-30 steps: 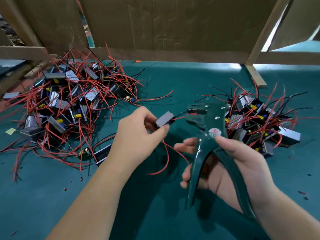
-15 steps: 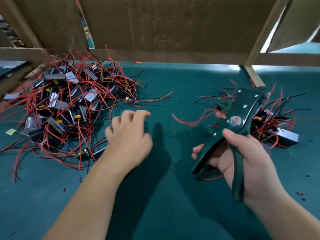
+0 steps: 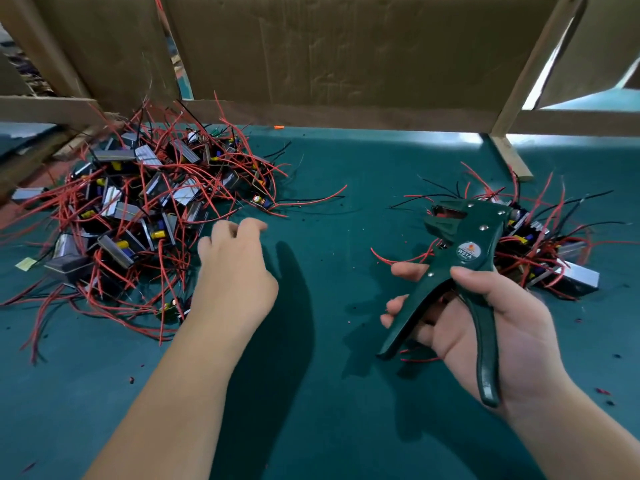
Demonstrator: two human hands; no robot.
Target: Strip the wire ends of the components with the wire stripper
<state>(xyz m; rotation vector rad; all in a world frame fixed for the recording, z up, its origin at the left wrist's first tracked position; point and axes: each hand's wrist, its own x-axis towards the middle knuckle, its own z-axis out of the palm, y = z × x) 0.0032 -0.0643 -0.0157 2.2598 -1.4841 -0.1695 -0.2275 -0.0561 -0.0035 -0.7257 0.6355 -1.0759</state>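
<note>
A dark green metal wire stripper point(image 3: 464, 258) w/ a round label at its pivot is gripped by the right hand point(image 3: 502, 327). The thumb is laid across the tool just below the label, the fingers are curled round the front handle, and the rear handle is run down across the palm. The 2 handles are held spread apart. The tool's head is pointed up & left, away from the palm. Something red is seen inside the head, too small to be made out.

A loose red wire point(image 3: 398, 260) is seen just left of the grip on the teal table cover point(image 3: 329, 375). Whether it is joined to the tool can't be told. Just behind & right of the stripper, a small pile of black-and-silver components point(image 3: 547, 247) w/ red & black leads is heaped. Red insulation scraps point(image 3: 603, 391) are scattered right of the wrist.

Well left of the grip, the left hand point(image 3: 235, 271) is held palm-down w/ fingers loosely curled, and nothing is held in it. Its fingertips are placed at the near edge of a larger heap of components point(image 3: 138, 209) tangled in red wire. Contact can't be confirmed. A brown cardboard wall point(image 3: 329, 46) & pale wooden frame bars point(image 3: 512, 157) are set beyond both piles.
</note>
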